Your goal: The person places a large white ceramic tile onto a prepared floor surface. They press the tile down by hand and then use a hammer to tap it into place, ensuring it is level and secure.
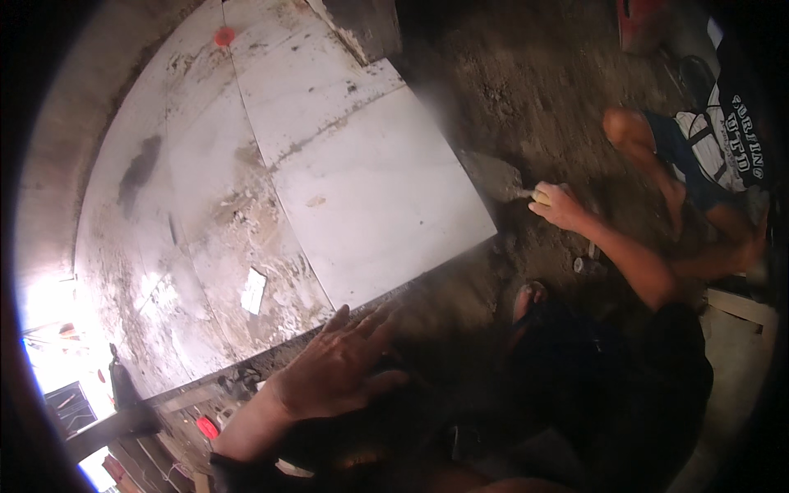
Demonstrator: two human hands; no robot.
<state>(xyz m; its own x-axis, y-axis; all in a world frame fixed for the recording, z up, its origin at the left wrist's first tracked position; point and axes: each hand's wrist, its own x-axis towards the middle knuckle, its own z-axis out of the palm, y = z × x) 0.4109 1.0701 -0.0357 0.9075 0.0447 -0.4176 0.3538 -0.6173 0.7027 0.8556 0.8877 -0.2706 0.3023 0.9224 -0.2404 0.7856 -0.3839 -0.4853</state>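
My right hand (pixel 565 207) is closed round the handle of a trowel (pixel 491 175). Its flat blade lies against the right edge of a large white floor tile (pixel 378 189); whether it reaches under the tile I cannot tell. My left hand (pixel 341 361) holds nothing. Its fingers are stretched out, with the tips close to the tile's near edge; contact is not clear. Left of this tile, mud-smeared pale tiles (pixel 197 214) are laid edge to edge, with a small white piece (pixel 253 290) on them.
Bare earth (pixel 509 90) lies beyond the tile's right edge. At the right sits another person (pixel 690 148) with bent legs. A red round object (pixel 223 36) rests on the far tiles, and a small red item (pixel 207 427) lies near my left forearm. Wooden planks (pixel 144 460) are at lower left.
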